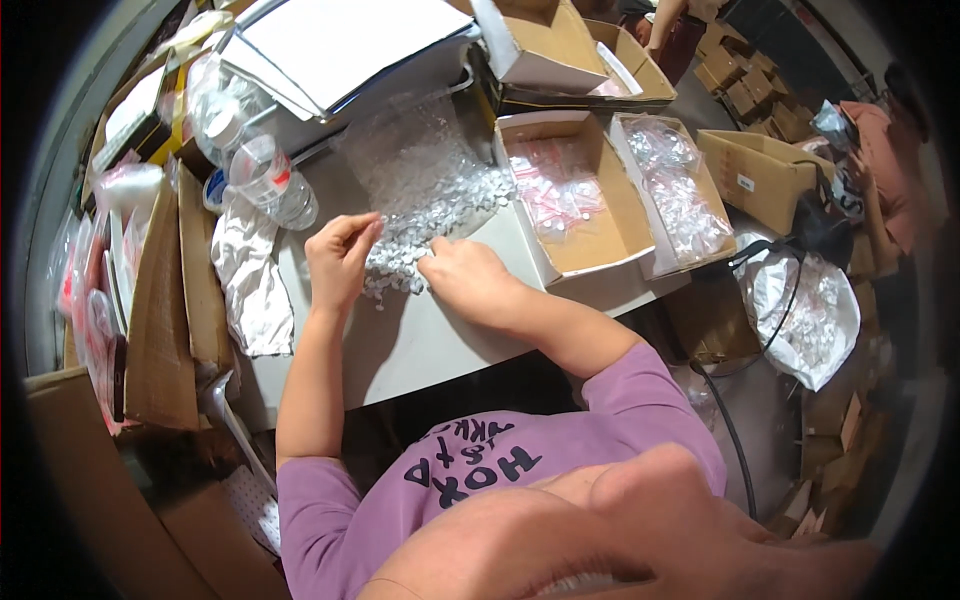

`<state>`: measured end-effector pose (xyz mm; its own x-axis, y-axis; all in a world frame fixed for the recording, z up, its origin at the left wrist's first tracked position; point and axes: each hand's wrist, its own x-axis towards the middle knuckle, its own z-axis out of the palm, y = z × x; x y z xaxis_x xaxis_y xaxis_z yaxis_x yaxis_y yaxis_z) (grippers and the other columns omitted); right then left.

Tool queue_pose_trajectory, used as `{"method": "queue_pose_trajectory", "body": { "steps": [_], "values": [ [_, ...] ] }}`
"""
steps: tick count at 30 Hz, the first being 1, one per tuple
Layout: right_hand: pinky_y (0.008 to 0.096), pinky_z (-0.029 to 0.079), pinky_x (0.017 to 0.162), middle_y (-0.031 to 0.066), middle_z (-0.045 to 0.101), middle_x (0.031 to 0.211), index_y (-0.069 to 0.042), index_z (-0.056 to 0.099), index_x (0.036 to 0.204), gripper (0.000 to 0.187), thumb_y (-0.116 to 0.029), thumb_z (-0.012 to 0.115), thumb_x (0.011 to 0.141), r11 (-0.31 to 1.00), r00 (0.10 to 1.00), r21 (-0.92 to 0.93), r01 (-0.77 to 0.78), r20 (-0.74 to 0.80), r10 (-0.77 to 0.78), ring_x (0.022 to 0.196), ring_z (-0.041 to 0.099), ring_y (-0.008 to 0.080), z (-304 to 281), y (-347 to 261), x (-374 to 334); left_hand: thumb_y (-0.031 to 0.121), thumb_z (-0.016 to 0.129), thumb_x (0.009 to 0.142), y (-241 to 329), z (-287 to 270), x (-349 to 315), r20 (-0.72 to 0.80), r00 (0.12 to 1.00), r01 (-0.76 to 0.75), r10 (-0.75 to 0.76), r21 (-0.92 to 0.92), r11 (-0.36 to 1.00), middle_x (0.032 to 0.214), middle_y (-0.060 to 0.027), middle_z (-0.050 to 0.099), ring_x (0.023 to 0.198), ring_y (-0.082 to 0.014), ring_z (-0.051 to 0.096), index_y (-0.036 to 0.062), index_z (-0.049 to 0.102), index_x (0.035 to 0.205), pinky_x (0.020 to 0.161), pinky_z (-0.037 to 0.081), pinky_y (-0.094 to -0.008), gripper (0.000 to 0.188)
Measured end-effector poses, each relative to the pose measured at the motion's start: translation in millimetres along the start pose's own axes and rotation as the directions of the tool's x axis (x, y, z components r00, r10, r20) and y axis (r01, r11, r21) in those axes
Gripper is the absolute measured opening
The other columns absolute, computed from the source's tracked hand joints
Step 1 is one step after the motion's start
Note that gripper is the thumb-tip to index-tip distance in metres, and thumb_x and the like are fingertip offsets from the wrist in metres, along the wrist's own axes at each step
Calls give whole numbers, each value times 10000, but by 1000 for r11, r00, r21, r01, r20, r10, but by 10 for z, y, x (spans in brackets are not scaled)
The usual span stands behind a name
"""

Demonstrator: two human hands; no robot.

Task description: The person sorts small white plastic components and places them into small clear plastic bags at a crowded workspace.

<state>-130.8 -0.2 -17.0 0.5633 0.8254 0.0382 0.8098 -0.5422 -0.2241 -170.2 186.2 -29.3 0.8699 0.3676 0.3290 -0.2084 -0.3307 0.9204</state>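
Observation:
A loose pile of small white and silvery pieces (395, 255) lies on the pale table (410, 350) in front of me. It spills from a clear plastic bag (395, 145) lying behind it. My left hand (338, 255) is raised at the pile's left side, thumb and fingertips pinched together. Whatever sits in that pinch is too small to make out. My right hand (468, 278) rests low at the pile's near right edge, fingers curled in against the pieces. Its fingertips are partly hidden, and I cannot see what they hold.
Right of the pile stand an open cardboard box (625, 225) of small red-edged clear bags and another box (700, 250) of filled clear bags. Plastic bottles (290, 195) and a crumpled white cloth (250, 285) sit at left. A white sack (835, 330) stands beyond the table; people work farther right.

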Motion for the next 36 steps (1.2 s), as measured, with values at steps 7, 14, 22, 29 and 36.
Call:
{"method": "queue_pose_trajectory", "body": {
  "steps": [7,14,22,29,36],
  "values": [
    [391,536,657,160,580,866,-33,606,835,97,-52,577,744,999,999,28,31,-22,-30,771,637,313,-37,41,12,8,747,753,-11,-51,-12,32,995,95,-94,-36,995,668,-5,588,616,-47,524,-41,654,771,552,408,-181,107],
    [416,518,729,177,595,895,-28,616,850,122,-34,589,732,985,998,173,-21,-50,31,824,622,351,-60,158,51,30,737,759,129,30,7,46,995,-87,84,61,994,687,-19,566,623,-76,533,-29,672,803,556,413,-207,99],
    [382,507,659,157,595,798,-8,603,772,120,-9,609,652,912,952,394,115,-306,13,708,610,312,-226,305,133,127,789,678,108,49,16,237,969,-125,73,212,969,726,-75,599,639,-153,579,4,672,764,578,463,-266,191],
    [274,542,614,107,604,794,25,603,799,112,33,609,687,697,961,701,152,-269,61,688,622,177,-372,164,136,111,750,701,64,108,-77,325,933,-218,154,169,961,802,-92,599,701,-201,608,8,685,912,617,499,-284,244],
    [241,515,615,87,609,802,17,620,832,123,14,610,710,641,981,762,90,-179,76,702,607,129,-308,136,156,114,734,709,80,107,-120,320,934,-206,160,115,972,781,-89,585,684,-188,581,5,685,897,584,466,-285,222]
  ]
}}
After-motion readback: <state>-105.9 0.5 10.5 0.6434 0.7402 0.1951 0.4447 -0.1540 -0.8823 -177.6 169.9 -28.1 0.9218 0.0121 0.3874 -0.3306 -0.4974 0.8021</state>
